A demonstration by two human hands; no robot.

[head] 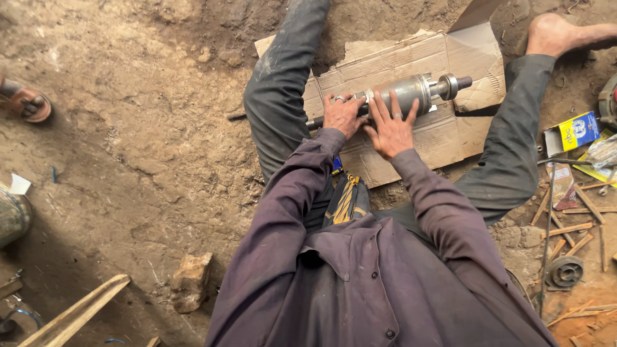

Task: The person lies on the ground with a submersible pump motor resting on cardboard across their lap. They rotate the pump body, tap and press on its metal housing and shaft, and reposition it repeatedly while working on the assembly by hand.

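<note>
A grey metal motor rotor on a shaft (411, 91) lies across a flattened piece of brown cardboard (450, 61) on the dirt ground between my legs. My left hand (342, 114) grips the thin left end of the shaft, fingers curled around it. My right hand (391, 127) rests flat on the rotor's cylinder body with the fingers spread. The right end of the shaft, with a dark bearing (448, 85), sticks out free over the cardboard.
A yellow and blue box (574, 133), wood splinters (572, 228), a thin metal rod (548, 218) and a small pulley wheel (565, 270) lie at the right. A stone (191, 280) and wooden plank (74, 316) are at lower left. A sandal (27, 103) sits far left.
</note>
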